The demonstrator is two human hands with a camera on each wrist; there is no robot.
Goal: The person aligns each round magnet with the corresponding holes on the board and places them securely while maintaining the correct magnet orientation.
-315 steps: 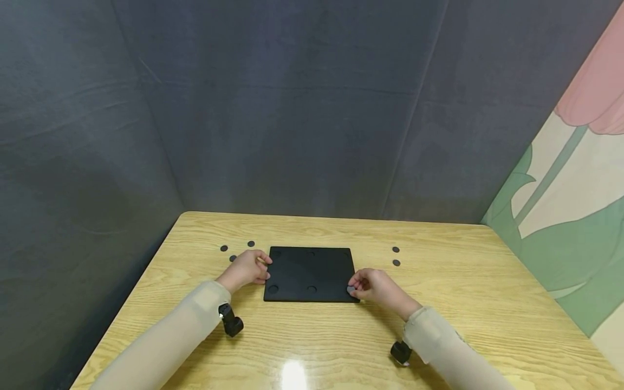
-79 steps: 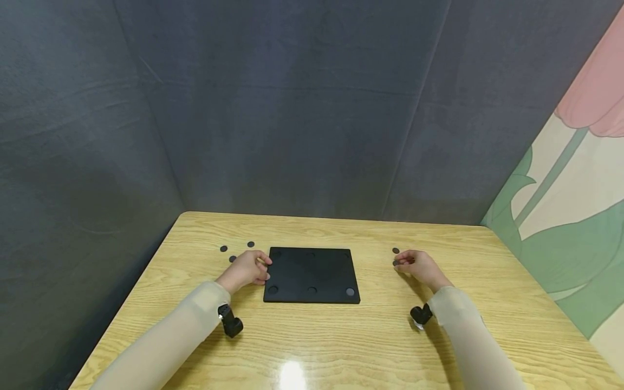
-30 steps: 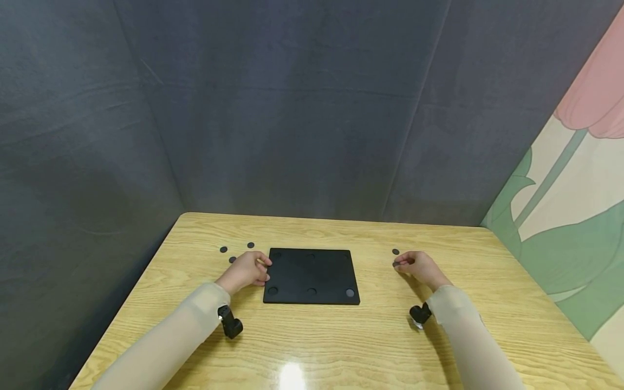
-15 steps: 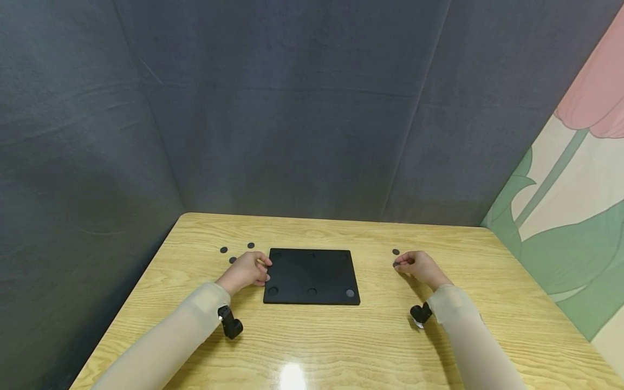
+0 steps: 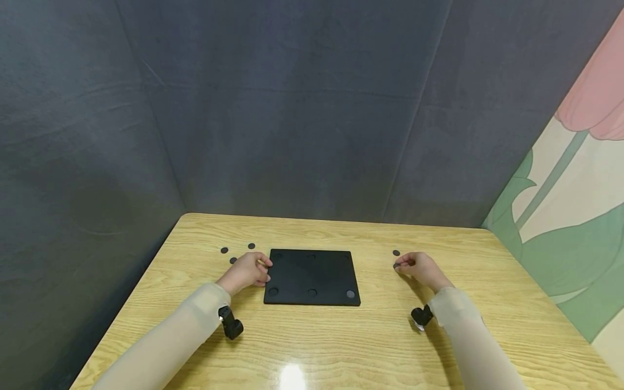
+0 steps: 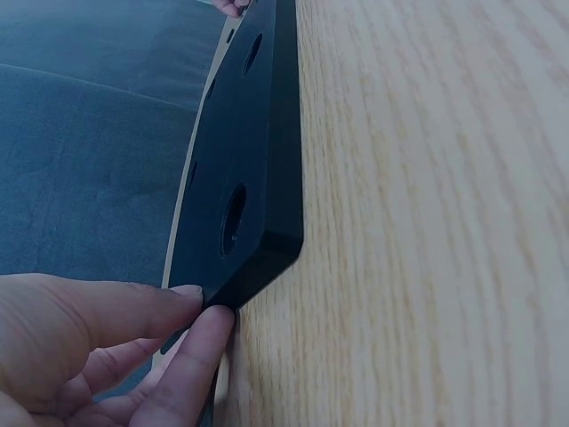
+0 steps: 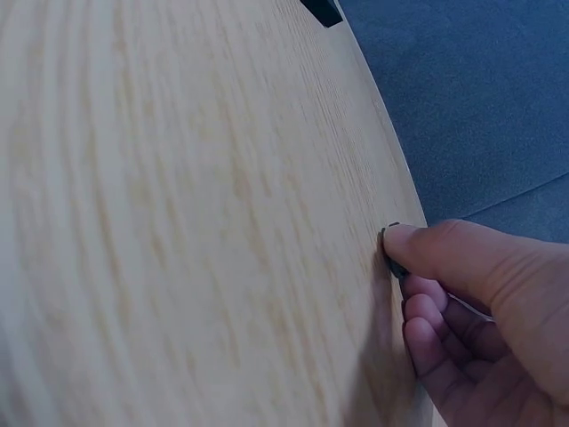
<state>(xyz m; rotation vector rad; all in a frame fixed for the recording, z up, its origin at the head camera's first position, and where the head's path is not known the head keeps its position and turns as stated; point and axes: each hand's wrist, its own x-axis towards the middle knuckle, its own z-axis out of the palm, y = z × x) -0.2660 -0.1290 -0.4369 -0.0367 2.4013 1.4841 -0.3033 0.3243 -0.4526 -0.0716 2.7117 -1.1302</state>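
A flat black board [image 5: 312, 276] with several round recesses lies mid-table. Its front right recess holds a small grey disc [image 5: 350, 294]. At the board's left edge, my left hand [image 5: 245, 270] grips it between thumb and finger, as the left wrist view shows close up on the board's side [image 6: 286, 178]. To the right of the board, my right hand [image 5: 423, 269] pinches a small dark disc [image 7: 392, 253] low at the tabletop; the thumb covers part of it. Just behind that hand lies another dark disc [image 5: 396, 253].
On the left, behind my left hand, lie three dark discs, among them one near the board [image 5: 251, 246] and one farther left [image 5: 224, 250]. The wooden table [image 5: 312, 346] ends at a dark grey curtain [image 5: 302, 135]. A floral panel [image 5: 575, 216] stands at the right.
Since the oldest frame, my right hand has left the grey disc in the front right recess and moved right to a dark disc on the table. Over the last seconds both hands stay put.
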